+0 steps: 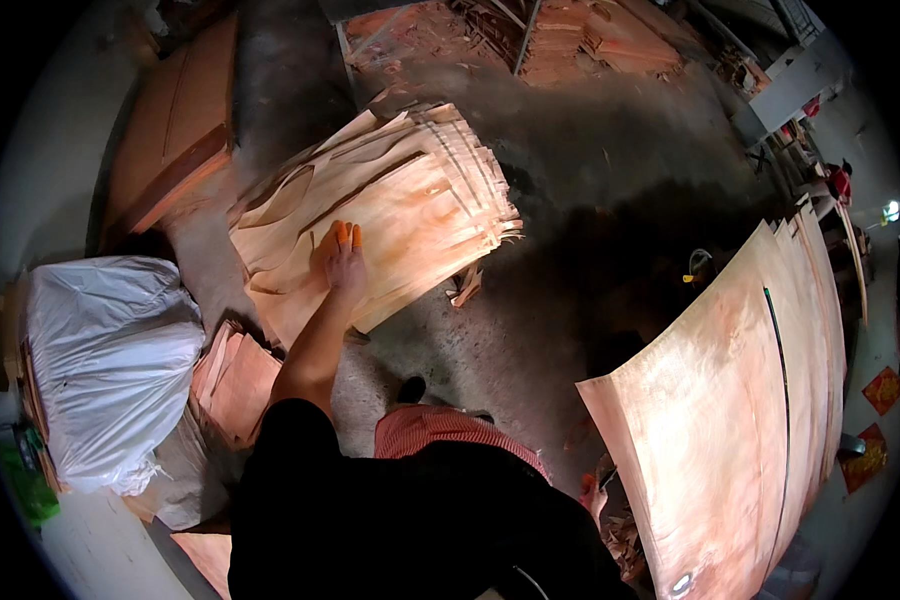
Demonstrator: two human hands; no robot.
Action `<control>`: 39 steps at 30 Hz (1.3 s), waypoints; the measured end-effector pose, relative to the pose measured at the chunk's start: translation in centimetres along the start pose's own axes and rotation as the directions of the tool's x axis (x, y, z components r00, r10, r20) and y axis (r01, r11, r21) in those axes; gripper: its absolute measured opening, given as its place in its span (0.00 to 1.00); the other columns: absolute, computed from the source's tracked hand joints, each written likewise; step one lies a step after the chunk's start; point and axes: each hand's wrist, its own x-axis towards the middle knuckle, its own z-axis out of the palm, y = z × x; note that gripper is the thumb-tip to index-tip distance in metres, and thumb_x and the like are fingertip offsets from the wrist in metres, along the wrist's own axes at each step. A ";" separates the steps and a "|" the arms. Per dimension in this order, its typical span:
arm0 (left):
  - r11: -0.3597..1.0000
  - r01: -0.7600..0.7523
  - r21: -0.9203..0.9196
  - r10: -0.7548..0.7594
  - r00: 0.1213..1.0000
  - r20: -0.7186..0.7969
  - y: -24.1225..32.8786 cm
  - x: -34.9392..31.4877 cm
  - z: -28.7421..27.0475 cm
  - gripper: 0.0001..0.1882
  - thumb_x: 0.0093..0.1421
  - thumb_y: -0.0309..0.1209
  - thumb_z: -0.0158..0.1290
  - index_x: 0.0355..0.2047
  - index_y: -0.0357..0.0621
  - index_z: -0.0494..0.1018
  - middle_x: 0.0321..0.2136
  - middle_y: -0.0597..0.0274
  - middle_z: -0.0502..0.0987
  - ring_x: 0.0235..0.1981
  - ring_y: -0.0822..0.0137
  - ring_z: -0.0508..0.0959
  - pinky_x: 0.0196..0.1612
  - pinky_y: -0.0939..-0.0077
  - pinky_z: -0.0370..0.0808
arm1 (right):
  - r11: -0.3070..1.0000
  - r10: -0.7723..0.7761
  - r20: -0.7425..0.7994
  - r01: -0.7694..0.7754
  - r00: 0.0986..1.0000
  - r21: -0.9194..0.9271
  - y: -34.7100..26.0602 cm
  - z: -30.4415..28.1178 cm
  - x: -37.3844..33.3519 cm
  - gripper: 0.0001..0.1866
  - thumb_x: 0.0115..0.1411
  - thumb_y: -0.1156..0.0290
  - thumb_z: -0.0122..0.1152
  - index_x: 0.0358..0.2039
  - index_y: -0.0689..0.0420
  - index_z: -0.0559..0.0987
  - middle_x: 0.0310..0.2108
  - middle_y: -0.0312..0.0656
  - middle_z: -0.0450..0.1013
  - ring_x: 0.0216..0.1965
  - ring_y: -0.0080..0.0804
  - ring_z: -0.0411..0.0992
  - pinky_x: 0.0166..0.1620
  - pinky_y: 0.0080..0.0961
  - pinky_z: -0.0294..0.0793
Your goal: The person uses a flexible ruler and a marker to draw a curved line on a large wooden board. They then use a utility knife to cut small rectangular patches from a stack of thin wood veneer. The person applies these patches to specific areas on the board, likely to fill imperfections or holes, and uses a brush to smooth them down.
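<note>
My left hand [346,268], with orange coverings on some fingertips, lies on the top sheet of a stack of thin wood veneer sheets [410,210] in front of me. Its fingers are stretched out and hold nothing. Ragged, split edges show on the far and right sides of that stack. Low at the right, my right hand [592,494] hangs beside a second stack of large curved veneer sheets [710,400]. Its fingers look closed, and a small dark item shows by them, too unclear to name. My body hides the right arm.
A white plastic cover [110,360] drapes a pile at the left, with reddish veneer pieces [235,385] beside it. Brown boards [170,130] lean at the far left. Scrap wood piles [570,35] lie at the back. A veneer scrap [465,288] lies on the concrete floor [440,345].
</note>
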 end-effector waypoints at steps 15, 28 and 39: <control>0.875 0.104 -0.472 -0.150 0.987 -0.060 -9.4 7.6 3.8 0.14 0.51 0.42 0.44 0.29 0.45 0.71 0.18 0.54 0.73 0.18 0.53 0.72 0.24 0.62 0.70 | 0.976 -0.012 0.252 0.066 0.968 -0.209 -0.1 13.8 -13.0 0.11 0.55 0.73 0.42 0.31 0.56 0.75 0.17 0.35 0.70 0.11 0.13 0.56 0.15 0.12 0.53; 0.490 -0.117 -0.864 0.130 0.990 -0.060 -10.3 4.7 -14.2 0.15 0.55 0.37 0.45 0.32 0.35 0.69 0.18 0.55 0.71 0.19 0.70 0.68 0.24 0.78 0.65 | 0.944 -0.135 0.198 0.187 0.971 -0.273 8.3 10.1 -15.2 0.09 0.52 0.74 0.43 0.28 0.60 0.74 0.20 0.39 0.71 0.19 0.22 0.69 0.23 0.18 0.64; 0.568 -0.620 -0.542 0.539 0.777 -0.324 4.2 -7.2 -27.0 0.11 0.55 0.34 0.44 0.35 0.42 0.70 0.25 0.45 0.71 0.26 0.52 0.73 0.28 0.69 0.69 | 0.982 0.028 -0.064 -0.039 0.998 -0.184 26.4 -1.9 -19.3 0.09 0.49 0.71 0.47 0.27 0.58 0.75 0.22 0.38 0.73 0.24 0.25 0.72 0.30 0.22 0.68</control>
